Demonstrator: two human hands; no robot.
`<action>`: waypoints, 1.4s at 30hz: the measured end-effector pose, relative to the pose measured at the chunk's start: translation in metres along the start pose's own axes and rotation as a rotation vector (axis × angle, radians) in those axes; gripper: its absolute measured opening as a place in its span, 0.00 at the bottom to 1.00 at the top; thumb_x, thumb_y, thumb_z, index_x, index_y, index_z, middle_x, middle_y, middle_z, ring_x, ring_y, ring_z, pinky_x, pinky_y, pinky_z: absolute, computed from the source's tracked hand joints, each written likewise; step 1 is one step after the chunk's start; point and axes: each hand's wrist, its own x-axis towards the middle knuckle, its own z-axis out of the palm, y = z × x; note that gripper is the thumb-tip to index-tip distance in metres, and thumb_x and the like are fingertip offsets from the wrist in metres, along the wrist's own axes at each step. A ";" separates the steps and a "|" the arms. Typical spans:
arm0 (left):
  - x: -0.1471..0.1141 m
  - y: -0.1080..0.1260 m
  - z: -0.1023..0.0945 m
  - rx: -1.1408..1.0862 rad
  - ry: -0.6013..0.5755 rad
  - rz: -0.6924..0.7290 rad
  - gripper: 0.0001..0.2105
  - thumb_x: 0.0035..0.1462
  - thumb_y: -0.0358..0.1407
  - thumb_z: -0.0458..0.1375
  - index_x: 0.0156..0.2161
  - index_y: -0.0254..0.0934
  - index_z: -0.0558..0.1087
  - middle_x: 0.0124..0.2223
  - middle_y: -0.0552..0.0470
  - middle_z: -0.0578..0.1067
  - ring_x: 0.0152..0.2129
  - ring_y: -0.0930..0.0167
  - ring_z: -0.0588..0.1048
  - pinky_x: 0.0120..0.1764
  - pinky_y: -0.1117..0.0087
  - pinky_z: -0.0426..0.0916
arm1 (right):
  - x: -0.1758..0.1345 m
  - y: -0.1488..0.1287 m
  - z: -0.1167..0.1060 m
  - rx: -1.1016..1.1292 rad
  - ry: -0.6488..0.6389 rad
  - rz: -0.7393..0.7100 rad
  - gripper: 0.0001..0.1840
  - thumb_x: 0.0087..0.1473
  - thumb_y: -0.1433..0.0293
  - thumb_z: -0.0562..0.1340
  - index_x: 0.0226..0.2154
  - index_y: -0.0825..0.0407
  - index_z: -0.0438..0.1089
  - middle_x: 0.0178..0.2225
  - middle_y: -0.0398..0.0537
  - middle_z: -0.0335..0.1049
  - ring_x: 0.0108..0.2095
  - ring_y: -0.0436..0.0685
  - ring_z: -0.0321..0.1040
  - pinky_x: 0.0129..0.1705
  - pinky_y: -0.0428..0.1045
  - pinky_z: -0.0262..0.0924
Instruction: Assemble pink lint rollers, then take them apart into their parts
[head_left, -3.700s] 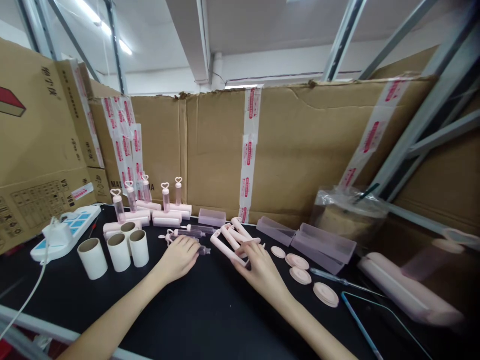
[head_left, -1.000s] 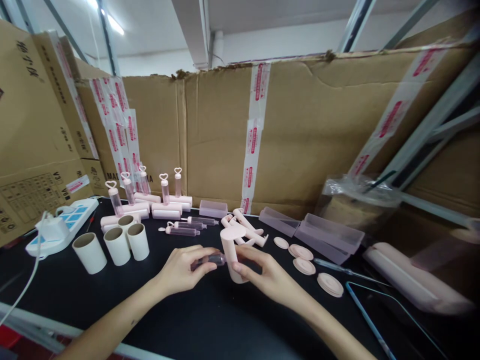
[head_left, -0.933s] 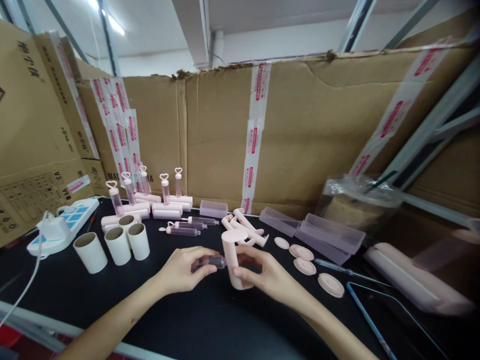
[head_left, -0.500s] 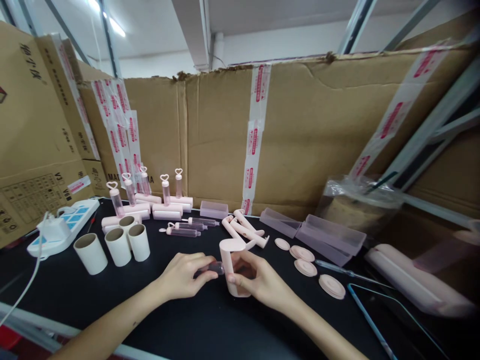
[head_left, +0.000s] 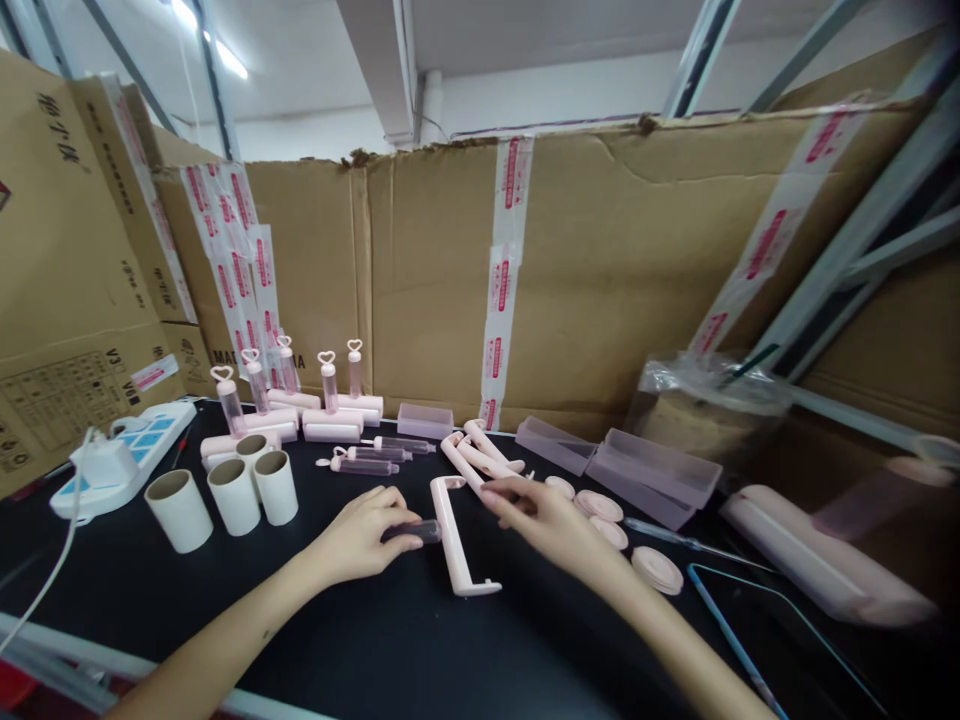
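My left hand [head_left: 367,532] is closed around a clear pinkish tube [head_left: 421,531] and points it to the right. The tube's tip meets the side of a pale pink C-shaped bracket [head_left: 453,545], whose short arms face right. My right hand [head_left: 536,515] is off the bracket, palm down with fingers loosely bent and apart, and I see nothing in it. Its fingertips are by a small pile of similar pink brackets [head_left: 487,460]. Beyond my left hand lie several clear tubes with pink caps [head_left: 366,466].
White cardboard tubes [head_left: 178,510] and a power strip [head_left: 124,460] stand left. Heart-topped tubes on pink bases [head_left: 330,395] line the back. To the right are translucent boxes [head_left: 656,470], pink discs [head_left: 657,570], a screwdriver [head_left: 690,542] and a blue-edged phone-like slab [head_left: 739,630].
My right hand has let go of the bracket and moved right and up toward the pile. The bracket has turned so its open side shows. My left hand still holds the tube.
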 end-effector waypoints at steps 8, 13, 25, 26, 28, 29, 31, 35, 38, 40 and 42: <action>-0.002 -0.001 0.004 0.084 -0.086 0.054 0.13 0.58 0.38 0.52 0.47 0.41 0.71 0.38 0.51 0.70 0.36 0.69 0.69 0.41 0.68 0.64 | 0.005 0.020 -0.059 -0.320 0.295 0.107 0.20 0.52 0.55 0.53 0.27 0.51 0.73 0.26 0.51 0.75 0.27 0.60 0.70 0.26 0.49 0.58; -0.002 0.005 0.000 0.143 -0.066 0.042 0.26 0.54 0.46 0.54 0.57 0.40 0.60 0.43 0.48 0.69 0.40 0.66 0.69 0.43 0.64 0.65 | 0.007 0.025 -0.061 -0.420 0.245 0.170 0.19 0.52 0.57 0.52 0.25 0.50 0.72 0.25 0.50 0.74 0.28 0.60 0.70 0.26 0.49 0.56; -0.035 -0.055 -0.095 0.774 0.365 -0.423 0.20 0.48 0.48 0.55 0.41 0.37 0.73 0.47 0.41 0.68 0.47 0.52 0.62 0.50 0.45 0.49 | 0.020 0.066 -0.048 -0.759 0.168 0.289 0.14 0.52 0.66 0.55 0.34 0.55 0.74 0.38 0.61 0.73 0.39 0.67 0.69 0.34 0.53 0.57; -0.039 -0.059 -0.095 0.754 0.318 -0.447 0.18 0.48 0.47 0.55 0.41 0.38 0.74 0.47 0.42 0.69 0.47 0.53 0.62 0.51 0.45 0.47 | 0.021 0.068 -0.044 -0.789 0.174 0.295 0.15 0.52 0.67 0.55 0.36 0.56 0.73 0.41 0.62 0.72 0.42 0.69 0.67 0.37 0.54 0.57; -0.043 -0.064 -0.094 0.691 0.233 -0.494 0.15 0.49 0.43 0.55 0.40 0.40 0.74 0.45 0.45 0.71 0.47 0.55 0.63 0.53 0.46 0.44 | 0.023 0.071 -0.037 -0.835 0.174 0.309 0.15 0.53 0.68 0.54 0.38 0.58 0.72 0.43 0.63 0.71 0.44 0.70 0.66 0.39 0.55 0.56; -0.045 -0.066 -0.093 0.659 0.198 -0.512 0.14 0.49 0.41 0.55 0.40 0.41 0.74 0.44 0.46 0.72 0.47 0.56 0.63 0.53 0.47 0.43 | 0.024 0.072 -0.034 -0.852 0.166 0.315 0.14 0.53 0.69 0.54 0.37 0.57 0.72 0.42 0.63 0.71 0.44 0.69 0.66 0.40 0.55 0.55; -0.045 -0.067 -0.092 0.617 0.150 -0.530 0.12 0.49 0.39 0.55 0.39 0.42 0.75 0.43 0.48 0.74 0.48 0.57 0.62 0.54 0.48 0.41 | 0.024 0.072 -0.028 -0.877 0.143 0.316 0.13 0.53 0.70 0.55 0.35 0.57 0.73 0.40 0.61 0.72 0.42 0.67 0.67 0.39 0.54 0.55; -0.043 -0.061 -0.092 0.614 0.124 -0.531 0.12 0.49 0.38 0.55 0.39 0.41 0.75 0.43 0.47 0.74 0.49 0.56 0.62 0.56 0.48 0.37 | 0.025 0.072 -0.025 -0.907 0.120 0.302 0.11 0.53 0.72 0.54 0.32 0.55 0.73 0.40 0.60 0.72 0.41 0.65 0.68 0.38 0.52 0.54; -0.043 -0.057 -0.093 0.611 0.094 -0.530 0.15 0.47 0.37 0.55 0.42 0.41 0.74 0.42 0.47 0.74 0.48 0.56 0.62 0.56 0.47 0.35 | 0.025 0.073 -0.026 -0.905 0.120 0.309 0.13 0.54 0.71 0.53 0.30 0.55 0.73 0.36 0.59 0.74 0.40 0.65 0.69 0.36 0.52 0.54; -0.044 -0.055 -0.093 0.609 0.072 -0.517 0.18 0.46 0.34 0.54 0.45 0.41 0.73 0.42 0.47 0.74 0.48 0.57 0.63 0.56 0.48 0.34 | 0.026 0.073 -0.026 -0.892 0.119 0.313 0.13 0.54 0.71 0.53 0.29 0.54 0.73 0.33 0.57 0.75 0.38 0.64 0.70 0.35 0.51 0.54; -0.045 -0.055 -0.092 0.616 0.070 -0.494 0.21 0.45 0.32 0.53 0.48 0.40 0.71 0.42 0.47 0.74 0.48 0.58 0.63 0.57 0.48 0.34 | 0.026 0.072 -0.025 -0.878 0.125 0.315 0.13 0.53 0.71 0.53 0.30 0.55 0.73 0.31 0.57 0.75 0.37 0.64 0.70 0.35 0.51 0.55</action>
